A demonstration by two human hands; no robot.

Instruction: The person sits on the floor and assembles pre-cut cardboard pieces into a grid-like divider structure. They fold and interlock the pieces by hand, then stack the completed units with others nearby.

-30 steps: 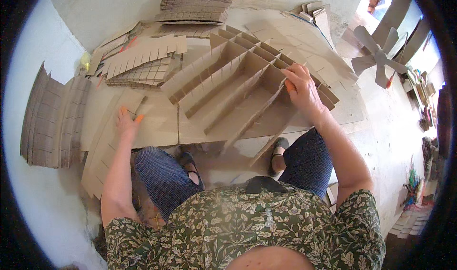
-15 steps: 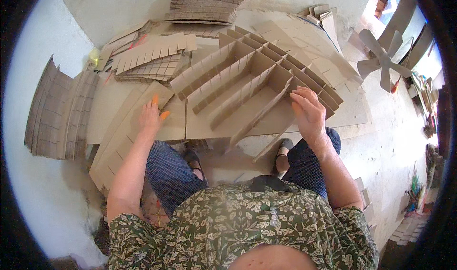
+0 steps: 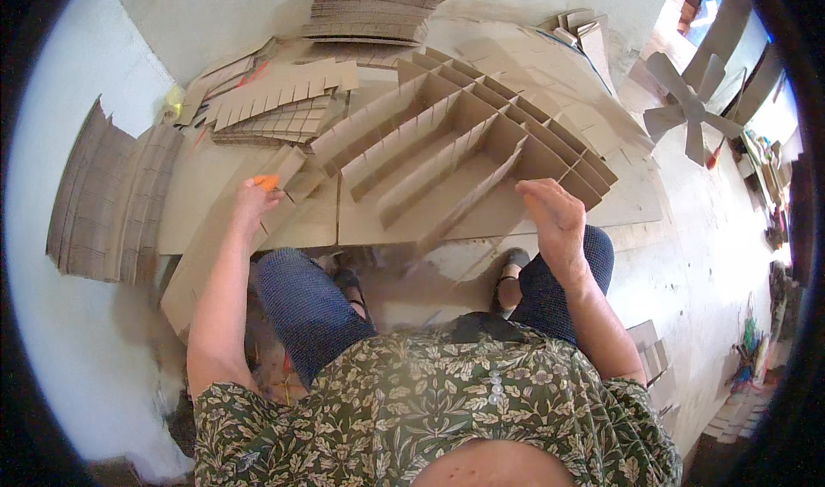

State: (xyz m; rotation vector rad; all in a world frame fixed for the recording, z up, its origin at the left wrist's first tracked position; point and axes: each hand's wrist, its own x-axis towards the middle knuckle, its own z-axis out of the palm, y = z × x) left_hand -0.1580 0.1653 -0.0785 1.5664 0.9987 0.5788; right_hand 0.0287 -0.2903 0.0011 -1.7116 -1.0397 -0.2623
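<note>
A partly assembled cardboard divider grid (image 3: 468,122) stands on the table, its long slotted strips running toward me and crossed by shorter ones at the far right. My right hand (image 3: 557,214) hovers by the grid's near right side, fingers stretched out together, with nothing visible in it. On the left, my left hand (image 3: 256,198), orange covers on some fingertips, is closed at the edge of a slotted cardboard strip (image 3: 225,222) and seems to pinch it. Part of that grip is hidden by the fingers. More loose strips lie under and beside this hand.
Slotted cardboard pieces (image 3: 271,113) are piled at the back left, with a taller stack (image 3: 378,10) against the wall. Another stack (image 3: 112,195) leans at the far left. A fan with grey blades (image 3: 693,107) stands right of the table (image 3: 632,208).
My left hand has gone from lying spread on the strips to closed fingers, shifting slightly left, and a strip there has moved. My right hand has dropped a little and its fingers have straightened.
</note>
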